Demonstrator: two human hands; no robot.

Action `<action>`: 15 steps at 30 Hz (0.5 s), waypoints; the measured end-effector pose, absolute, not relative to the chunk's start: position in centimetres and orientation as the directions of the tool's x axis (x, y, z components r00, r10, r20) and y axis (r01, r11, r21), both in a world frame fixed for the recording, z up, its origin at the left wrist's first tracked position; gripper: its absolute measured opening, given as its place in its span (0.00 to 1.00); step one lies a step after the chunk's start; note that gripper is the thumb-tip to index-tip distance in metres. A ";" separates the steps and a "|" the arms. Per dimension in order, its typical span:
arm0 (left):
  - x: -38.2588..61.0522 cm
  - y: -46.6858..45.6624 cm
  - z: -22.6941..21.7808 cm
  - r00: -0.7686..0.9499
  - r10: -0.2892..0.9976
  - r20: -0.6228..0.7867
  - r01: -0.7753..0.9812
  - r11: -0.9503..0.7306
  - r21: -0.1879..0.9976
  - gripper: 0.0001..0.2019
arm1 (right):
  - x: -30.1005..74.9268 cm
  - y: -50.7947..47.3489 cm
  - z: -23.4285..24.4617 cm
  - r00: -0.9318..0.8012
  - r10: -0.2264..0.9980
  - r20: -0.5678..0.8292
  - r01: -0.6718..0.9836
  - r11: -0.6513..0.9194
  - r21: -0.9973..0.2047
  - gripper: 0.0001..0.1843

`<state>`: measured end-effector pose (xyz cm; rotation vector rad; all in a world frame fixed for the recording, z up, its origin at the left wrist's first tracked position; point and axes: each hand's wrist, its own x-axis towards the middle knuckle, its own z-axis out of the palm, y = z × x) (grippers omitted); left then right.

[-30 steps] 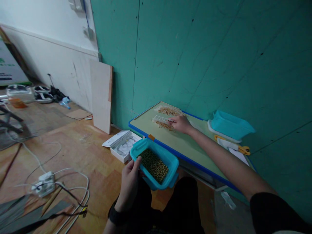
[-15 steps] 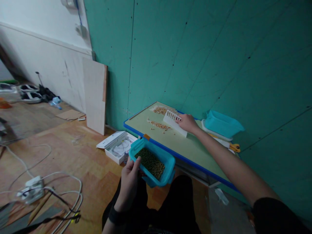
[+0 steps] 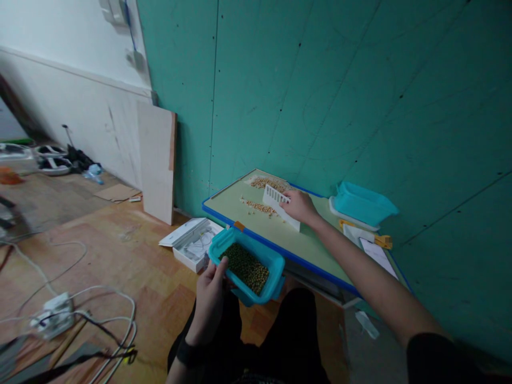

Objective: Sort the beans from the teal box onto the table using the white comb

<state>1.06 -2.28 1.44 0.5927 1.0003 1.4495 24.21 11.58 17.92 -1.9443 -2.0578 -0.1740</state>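
Turquoise plastic forms the tub [image 3: 275, 265], held above my lap by my left hand [image 3: 210, 292]; fingers clasp its left end, thumb over the rim. Inside, dark green beans [image 3: 237, 255] occupy the left portion, tan beans [image 3: 259, 278] the right. Beyond lies the blue-edged tabletop [image 3: 320, 249]. My right hand [image 3: 301, 205] has its fingers closed on a white slotted panel [image 3: 275, 195], standing on edge. Loose tan beans noted in 2 groups: a thin row [image 3: 260, 206] left of the panel, a pile [image 3: 264, 182] behind. Near the green wall [image 3: 280, 80] sits 1 turquoise bin [image 3: 364, 204].
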 end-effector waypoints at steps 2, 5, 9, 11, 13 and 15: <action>0.9 -2.4 1.5 -0.155 0.966 -0.207 -0.542 0.091 0.835 0.23 | 24.7 11.2 17.6 0.010 0.948 0.318 0.977 0.058 -0.203 0.18; 0.7 -2.3 1.4 -0.151 0.964 -0.217 -0.560 0.098 0.823 0.24 | 25.6 10.5 16.7 0.112 0.927 0.357 0.947 0.008 -0.320 0.17; 0.7 -2.4 1.2 -0.138 0.967 -0.215 -0.554 0.105 0.826 0.23 | 27.0 9.4 15.0 0.210 0.868 0.451 0.886 0.027 -0.464 0.16; 0.8 -2.4 1.3 -0.143 0.968 -0.208 -0.551 0.097 0.829 0.22 | 27.5 9.0 14.1 0.251 0.838 0.485 0.848 0.052 -0.528 0.18; 0.8 -2.5 1.4 -0.153 0.967 -0.206 -0.552 0.089 0.829 0.21 | 28.1 8.6 13.5 0.276 0.819 0.503 0.821 0.071 -0.566 0.18; 0.9 -2.5 1.4 -0.160 0.964 -0.211 -0.550 0.090 0.831 0.22 | 28.6 8.4 13.1 0.265 0.824 0.500 0.822 0.079 -0.565 0.17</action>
